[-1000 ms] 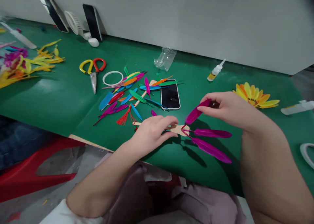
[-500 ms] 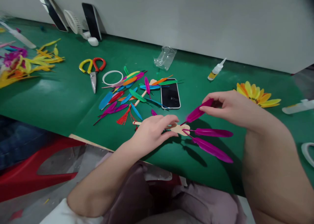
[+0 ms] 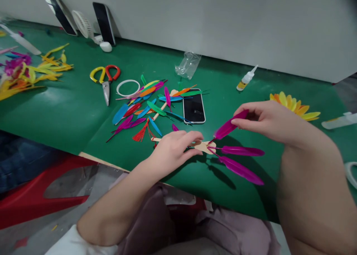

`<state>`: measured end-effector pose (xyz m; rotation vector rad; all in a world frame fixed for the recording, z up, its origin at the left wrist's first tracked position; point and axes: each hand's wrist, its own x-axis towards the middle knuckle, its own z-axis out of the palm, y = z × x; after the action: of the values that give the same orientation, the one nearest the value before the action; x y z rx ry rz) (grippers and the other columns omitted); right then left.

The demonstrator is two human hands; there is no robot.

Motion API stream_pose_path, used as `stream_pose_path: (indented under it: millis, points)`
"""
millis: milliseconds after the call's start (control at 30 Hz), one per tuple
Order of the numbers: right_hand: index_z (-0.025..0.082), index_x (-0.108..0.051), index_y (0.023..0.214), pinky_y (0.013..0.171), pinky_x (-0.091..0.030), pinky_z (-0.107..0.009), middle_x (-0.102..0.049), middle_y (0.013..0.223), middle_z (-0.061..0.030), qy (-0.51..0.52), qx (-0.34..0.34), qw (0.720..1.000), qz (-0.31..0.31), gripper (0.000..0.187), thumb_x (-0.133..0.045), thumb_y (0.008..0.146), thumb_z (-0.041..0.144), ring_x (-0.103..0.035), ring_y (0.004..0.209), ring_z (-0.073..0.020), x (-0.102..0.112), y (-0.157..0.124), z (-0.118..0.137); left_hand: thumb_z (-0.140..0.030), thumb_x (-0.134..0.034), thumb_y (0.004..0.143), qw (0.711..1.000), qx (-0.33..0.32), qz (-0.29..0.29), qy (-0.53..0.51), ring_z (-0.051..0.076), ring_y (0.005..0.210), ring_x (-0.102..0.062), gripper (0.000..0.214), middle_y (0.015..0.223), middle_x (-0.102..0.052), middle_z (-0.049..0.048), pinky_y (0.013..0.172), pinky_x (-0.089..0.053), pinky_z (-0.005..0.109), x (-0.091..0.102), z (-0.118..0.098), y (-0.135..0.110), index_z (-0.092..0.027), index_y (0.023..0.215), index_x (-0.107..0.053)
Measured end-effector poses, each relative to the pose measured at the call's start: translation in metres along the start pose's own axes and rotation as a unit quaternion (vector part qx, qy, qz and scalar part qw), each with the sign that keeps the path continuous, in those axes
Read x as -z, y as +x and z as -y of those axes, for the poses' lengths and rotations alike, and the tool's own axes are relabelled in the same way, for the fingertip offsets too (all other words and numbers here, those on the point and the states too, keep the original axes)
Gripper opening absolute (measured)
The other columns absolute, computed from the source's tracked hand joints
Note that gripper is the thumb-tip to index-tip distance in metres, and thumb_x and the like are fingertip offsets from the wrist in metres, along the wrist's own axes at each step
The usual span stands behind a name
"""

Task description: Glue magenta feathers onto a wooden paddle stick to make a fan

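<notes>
My left hand (image 3: 175, 149) is closed on a flat wooden stick (image 3: 205, 146) lying on the green table (image 3: 69, 110) near its front edge. Two magenta feathers (image 3: 242, 150) fan out from the stick's right end. My right hand (image 3: 264, 121) pinches a third magenta feather (image 3: 229, 127) by its upper end, its quill tip touching the stick's end.
A pile of coloured feathers (image 3: 145, 104) lies beside a black phone (image 3: 193, 110). Scissors (image 3: 105, 80), a white ring (image 3: 128, 88), a glue bottle (image 3: 245, 78), a clear bag (image 3: 188, 64) and a yellow flower (image 3: 294, 106) lie around. Phones (image 3: 104, 23) lean on the wall.
My right hand has drawn the held magenta feather slightly to the right and up, its tip staying at the stick's end. My left hand has kept still.
</notes>
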<state>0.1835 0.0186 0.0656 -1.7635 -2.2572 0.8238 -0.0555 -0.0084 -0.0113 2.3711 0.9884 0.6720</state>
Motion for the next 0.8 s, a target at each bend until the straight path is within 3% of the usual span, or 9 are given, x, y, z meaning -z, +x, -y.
stream_pose_path:
  millis: [167, 400, 800]
  points:
    - [0.021, -0.063, 0.075, 0.048, -0.031, -0.025, -0.057, 0.059, 0.0007, 0.002, 0.014, 0.999, 0.032, 0.031, -0.050, 0.073, 0.049, -0.046, 0.052, -0.0116, -0.006, 0.005, 0.001, -0.035, -0.054, 0.079, 1.000, 0.003, 0.004, 0.002, 0.013, 0.080, -0.058, 0.025, 0.089, -0.063, 0.0012, 0.073, -0.045, 0.024, 0.001, -0.001, 0.001, -0.020, 0.099, -0.051]
    - [0.022, -0.063, 0.078, 0.048, -0.030, -0.025, -0.056, 0.057, 0.0021, 0.000, -0.012, 1.000, 0.019, 0.033, -0.052, 0.070, 0.052, -0.045, 0.051, -0.0111, 0.001, 0.003, -0.011, -0.034, -0.054, 0.079, 1.000, 0.003, 0.007, -0.003, 0.012, 0.079, -0.058, 0.023, 0.088, -0.063, 0.0003, 0.073, -0.044, 0.023, 0.001, 0.000, 0.000, -0.020, 0.097, -0.051]
    - [0.021, -0.062, 0.074, 0.048, -0.031, -0.025, -0.056, 0.059, 0.0010, 0.008, -0.004, 0.999, 0.035, 0.034, -0.052, 0.070, 0.053, -0.046, 0.053, -0.0118, -0.001, 0.004, -0.008, -0.035, -0.053, 0.080, 1.000, 0.003, 0.013, 0.001, 0.013, 0.079, -0.057, 0.023, 0.087, -0.063, 0.0005, 0.072, -0.044, 0.024, 0.001, 0.000, 0.001, -0.019, 0.096, -0.051]
